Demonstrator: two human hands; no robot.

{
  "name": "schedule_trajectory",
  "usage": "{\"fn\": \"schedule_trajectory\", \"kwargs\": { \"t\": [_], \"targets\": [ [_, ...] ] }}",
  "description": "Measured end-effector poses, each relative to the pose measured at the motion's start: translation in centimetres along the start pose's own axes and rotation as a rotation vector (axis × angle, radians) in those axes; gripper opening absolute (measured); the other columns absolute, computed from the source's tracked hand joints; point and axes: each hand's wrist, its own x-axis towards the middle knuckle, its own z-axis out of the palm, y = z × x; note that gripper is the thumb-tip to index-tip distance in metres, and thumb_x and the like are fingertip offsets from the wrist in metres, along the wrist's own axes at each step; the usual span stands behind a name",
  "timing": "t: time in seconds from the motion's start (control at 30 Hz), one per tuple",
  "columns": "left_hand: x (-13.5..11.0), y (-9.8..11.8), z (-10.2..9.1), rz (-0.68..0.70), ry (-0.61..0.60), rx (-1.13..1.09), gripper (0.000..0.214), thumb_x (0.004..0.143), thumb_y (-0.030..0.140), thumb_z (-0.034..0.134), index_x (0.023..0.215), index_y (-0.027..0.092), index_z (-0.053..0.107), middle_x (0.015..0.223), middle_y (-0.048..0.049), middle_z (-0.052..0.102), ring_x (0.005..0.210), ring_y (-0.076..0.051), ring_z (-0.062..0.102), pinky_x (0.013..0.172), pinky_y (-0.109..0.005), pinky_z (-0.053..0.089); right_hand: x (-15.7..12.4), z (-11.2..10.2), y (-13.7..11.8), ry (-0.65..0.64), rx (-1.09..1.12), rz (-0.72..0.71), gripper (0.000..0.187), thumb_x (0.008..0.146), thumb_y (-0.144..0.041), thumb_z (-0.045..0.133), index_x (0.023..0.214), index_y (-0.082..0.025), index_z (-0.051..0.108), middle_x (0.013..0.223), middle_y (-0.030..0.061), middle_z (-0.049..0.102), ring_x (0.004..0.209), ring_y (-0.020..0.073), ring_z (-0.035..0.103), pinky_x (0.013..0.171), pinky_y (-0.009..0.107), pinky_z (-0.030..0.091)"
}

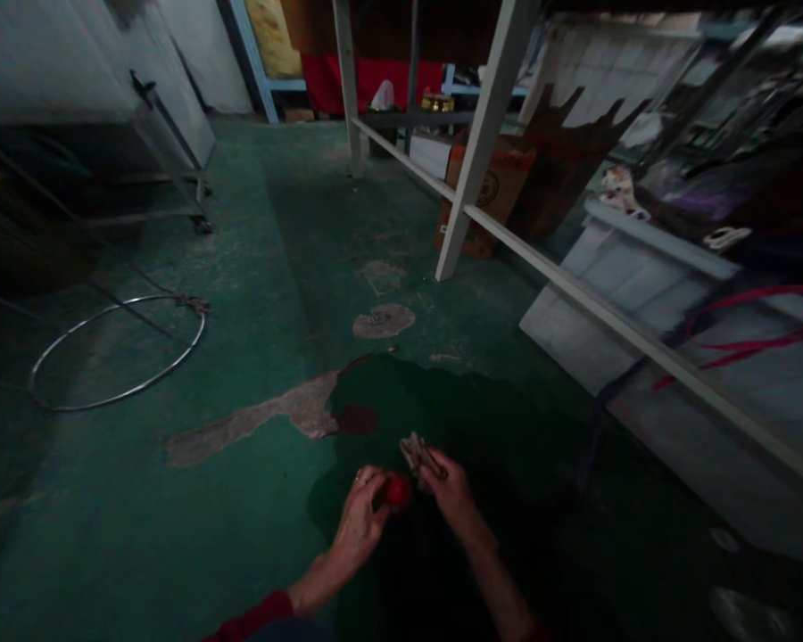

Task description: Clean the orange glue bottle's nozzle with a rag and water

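Currently in hand: the left hand (361, 522) has its fingers closed round a small red round object (397, 490); the right hand (450, 490) pinches a crumpled rag (418, 453), grey-brown and bunched above its fingers.
Where they sit: both are held off the floor, low in the middle of the view, with the rag just beside the red object; whether they touch I cannot tell.
Progress, as a judgement: both things are up and brought together between the hands, and nothing has been put down. The red object's surface is too dark and small to tell whether it has been wiped.
What is left: not readable from this view.
Floor: the green floor (260, 223) has a worn bare patch (268, 415) and a dark wet-looking patch (482, 410) right under the hands.
Right edge: a white rail (616, 325) runs diagonally close by on the right, carried by a slanted white post (475, 152), with a cardboard box (492, 192) and red straps (756, 343) behind it.
Left side: a metal hoop (121, 307) lies flat, well apart from the hands; a wheeled frame (174, 169) stands farther back.
Open room: widest ahead and to the left, and tight to the right.
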Motion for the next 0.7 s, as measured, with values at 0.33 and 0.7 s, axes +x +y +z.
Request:
{"fn": "schedule_trajectory", "kwargs": {
  "t": [0.33,0.7],
  "targets": [
    [0.3,0.5,-0.7,0.050,-0.054,-0.007,0.029,0.070,0.006,0.052,0.094,0.019,0.062,0.097,-0.0063,0.058,0.094,-0.023,0.053,0.083,-0.034,0.044,-3.3,1.6,1.1,0.028,-0.126,-0.070,0.030,0.075,-0.023,0.047,0.090,-0.023,0.073,0.093,0.0066,0.072,0.086,0.0204,0.066,0.077,0.031,0.052],
    [-0.3,0.3,-0.5,0.065,-0.061,-0.042,0.031,0.071,0.006,0.051,0.095,0.022,0.064,0.098,-0.0047,0.058,0.095,-0.021,0.054,0.084,-0.034,0.046,-3.6,1.9,1.5,0.027,-0.154,-0.186,0.033,0.077,-0.018,0.043,0.090,-0.023,0.073,0.090,0.0045,0.073,0.088,0.0197,0.066,0.081,0.033,0.052]
  ]
}}
